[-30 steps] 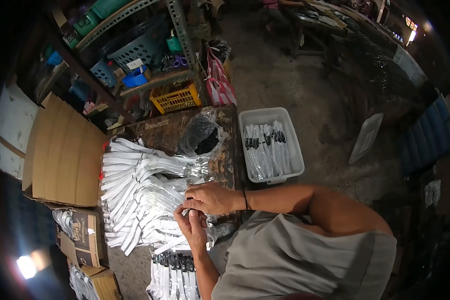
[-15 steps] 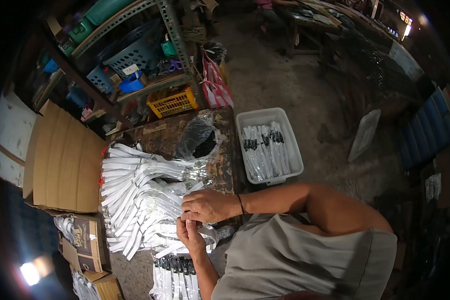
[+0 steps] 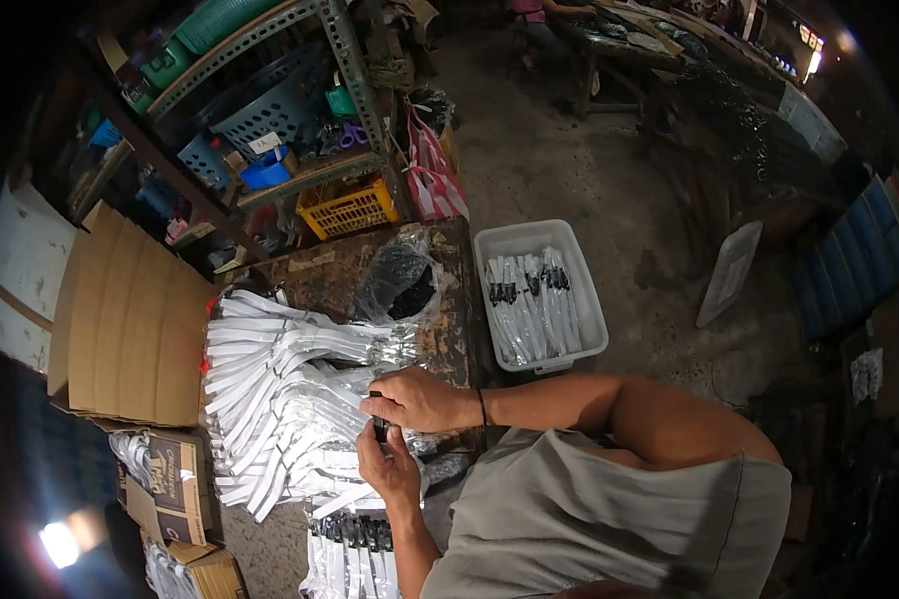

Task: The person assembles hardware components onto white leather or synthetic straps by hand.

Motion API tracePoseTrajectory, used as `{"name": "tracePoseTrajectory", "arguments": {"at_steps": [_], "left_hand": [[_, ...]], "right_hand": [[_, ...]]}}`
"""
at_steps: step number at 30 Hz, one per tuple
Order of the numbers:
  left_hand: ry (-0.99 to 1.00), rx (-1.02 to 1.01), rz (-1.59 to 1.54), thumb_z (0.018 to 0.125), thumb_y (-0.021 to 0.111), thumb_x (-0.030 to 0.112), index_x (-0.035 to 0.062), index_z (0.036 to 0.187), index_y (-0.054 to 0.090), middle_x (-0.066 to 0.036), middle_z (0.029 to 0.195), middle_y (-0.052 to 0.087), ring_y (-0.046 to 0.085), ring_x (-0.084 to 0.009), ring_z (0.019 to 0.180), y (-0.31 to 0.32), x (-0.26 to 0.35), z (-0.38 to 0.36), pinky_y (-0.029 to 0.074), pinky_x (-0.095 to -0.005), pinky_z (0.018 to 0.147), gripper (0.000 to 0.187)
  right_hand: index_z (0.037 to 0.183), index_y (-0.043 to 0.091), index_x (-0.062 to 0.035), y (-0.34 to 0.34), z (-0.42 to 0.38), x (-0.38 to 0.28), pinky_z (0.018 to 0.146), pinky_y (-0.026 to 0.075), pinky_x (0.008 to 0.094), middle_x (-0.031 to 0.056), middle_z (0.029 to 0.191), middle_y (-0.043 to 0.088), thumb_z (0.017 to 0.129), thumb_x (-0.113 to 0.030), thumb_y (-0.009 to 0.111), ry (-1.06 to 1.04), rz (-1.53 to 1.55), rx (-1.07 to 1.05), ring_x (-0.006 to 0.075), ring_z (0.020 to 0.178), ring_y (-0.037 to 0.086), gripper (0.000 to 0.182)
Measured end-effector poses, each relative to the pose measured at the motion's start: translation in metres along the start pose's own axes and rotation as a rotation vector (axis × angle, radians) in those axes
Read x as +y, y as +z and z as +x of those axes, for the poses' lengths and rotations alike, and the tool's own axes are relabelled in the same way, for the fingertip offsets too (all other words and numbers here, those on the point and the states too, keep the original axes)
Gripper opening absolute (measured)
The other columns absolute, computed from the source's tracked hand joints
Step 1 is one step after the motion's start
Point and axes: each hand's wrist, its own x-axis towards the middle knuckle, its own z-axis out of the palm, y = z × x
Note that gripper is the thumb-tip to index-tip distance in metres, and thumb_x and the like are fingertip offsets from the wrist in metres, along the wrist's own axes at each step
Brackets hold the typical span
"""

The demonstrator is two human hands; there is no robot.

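Observation:
White straps (image 3: 260,399), some with a plastic shine, lie in a broad fanned pile on the worn wooden table. Over the pile's near edge, my left hand (image 3: 392,471) pinches a small black plastic clip (image 3: 381,423) from below. My right hand (image 3: 417,399), with a dark band at its wrist, grips the same clip from above, thumb and fingers closed. Whether a strap is attached to it is hidden by my hands. Beside my left forearm lies a row of white straps with black clips (image 3: 355,531). A clear plastic bag (image 3: 400,280) holding black pieces rests behind the pile.
A white plastic bin (image 3: 594,329) of bagged straps with black clips stands right of the table (image 3: 315,262). Cardboard sheets (image 3: 135,309) and open boxes (image 3: 175,479) flank the left side. Behind are a metal shelf (image 3: 355,90) with baskets and a yellow crate (image 3: 350,208).
My hands have drawn slightly apart, and the black clip between them now shows more plainly. The view has shifted slightly.

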Motion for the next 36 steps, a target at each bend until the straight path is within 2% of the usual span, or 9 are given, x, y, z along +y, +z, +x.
{"name": "tracePoseTrajectory", "arguments": {"at_steps": [4,5,7,11,14,17,20,23,36], "left_hand": [[0.053,0.005,0.056,0.092,0.060,0.012,-0.0066,0.102,0.058,-0.020,0.080,0.061,0.059,-0.0322,0.065,-0.004,-0.005,0.004,0.046,-0.0381,0.060,0.021],[0.059,0.005,0.045,0.091,0.060,0.011,-0.0064,0.101,0.059,-0.020,0.079,0.061,0.059,-0.0339,0.065,-0.005,-0.009,0.003,0.046,-0.0389,0.059,0.020],[0.101,-0.012,0.057,0.091,0.060,0.011,-0.0055,0.103,0.059,-0.019,0.077,0.061,0.058,-0.0332,0.064,-0.007,-0.013,0.003,0.046,-0.0388,0.058,0.020],[0.111,-0.045,0.065,0.091,0.059,0.010,-0.0040,0.104,0.059,-0.018,0.077,0.061,0.058,-0.0308,0.062,-0.006,-0.021,0.002,0.045,-0.0376,0.057,0.019],[0.123,-0.028,0.016,0.090,0.060,0.009,-0.0032,0.105,0.060,-0.016,0.080,0.061,0.058,-0.0272,0.063,-0.002,-0.023,0.002,0.045,-0.0353,0.056,0.020],[0.089,-0.059,0.026,0.089,0.062,0.008,-0.0028,0.108,0.060,-0.014,0.085,0.063,0.058,-0.0248,0.065,-0.003,-0.018,0.004,0.046,-0.0333,0.057,0.022],[0.080,0.008,-0.014,0.086,0.065,0.007,-0.0028,0.110,0.060,-0.015,0.089,0.063,0.060,-0.0249,0.069,0.000,-0.013,0.004,0.048,-0.0326,0.059,0.026],[0.094,-0.007,0.015,0.084,0.066,0.005,-0.0036,0.107,0.061,-0.016,0.092,0.064,0.061,-0.0261,0.071,-0.002,-0.015,0.004,0.049,-0.0329,0.061,0.025],[0.215,0.011,0.067,0.085,0.064,0.003,-0.0053,0.103,0.062,-0.017,0.087,0.064,0.061,-0.0297,0.071,-0.003,-0.009,0.008,0.049,-0.0359,0.065,0.021]], "right_hand": [[0.070,0.052,0.0018,-0.002,0.001,0.002,0.057,0.040,0.0456,0.0210,0.062,0.053,0.094,-0.033,0.052,-0.032,0.003,-0.016,0.0374,0.058,0.054,0.042],[0.074,0.054,0.0020,-0.005,0.000,0.000,0.058,0.042,0.0445,0.0205,0.064,0.055,0.094,-0.032,0.053,0.019,0.019,-0.087,0.0371,0.060,0.056,0.040],[0.081,0.059,0.0022,-0.013,-0.001,-0.006,0.059,0.045,0.0424,0.0194,0.069,0.058,0.094,-0.031,0.054,0.122,0.051,-0.229,0.0364,0.064,0.059,0.036],[0.084,0.059,0.0019,-0.003,-0.016,-0.001,0.061,0.046,0.0426,0.0194,0.078,0.060,0.094,-0.029,0.053,-0.102,-0.046,-0.070,0.0372,0.073,0.061,0.033],[0.080,0.056,0.0022,-0.008,-0.016,-0.007,0.068,0.047,0.0450,0.0192,0.076,0.062,0.095,-0.030,0.050,-0.036,-0.021,-0.088,0.0393,0.075,0.061,0.035],[0.081,0.055,0.0026,-0.004,-0.014,0.002,0.067,0.046,0.0466,0.0218,0.075,0.060,0.095,-0.030,0.050,-0.011,-0.098,-0.035,0.0411,0.075,0.060,0.036],[0.085,0.060,0.0026,-0.006,-0.013,0.002,0.060,0.045,0.0432,0.0203,0.076,0.059,0.094,-0.030,0.054,-0.042,-0.105,-0.006,0.0374,0.070,0.061,0.034],[0.082,0.056,0.0035,-0.009,-0.014,-0.005,0.065,0.044,0.0476,0.0240,0.075,0.058,0.095,-0.030,0.051,-0.005,-0.050,-0.051,0.0423,0.075,0.059,0.037],[0.085,0.059,0.0031,-0.012,-0.022,-0.004,0.069,0.047,0.0447,0.0211,0.081,0.061,0.094,-0.029,0.053,-0.039,-0.048,-0.063,0.0389,0.078,0.061,0.033]]}}
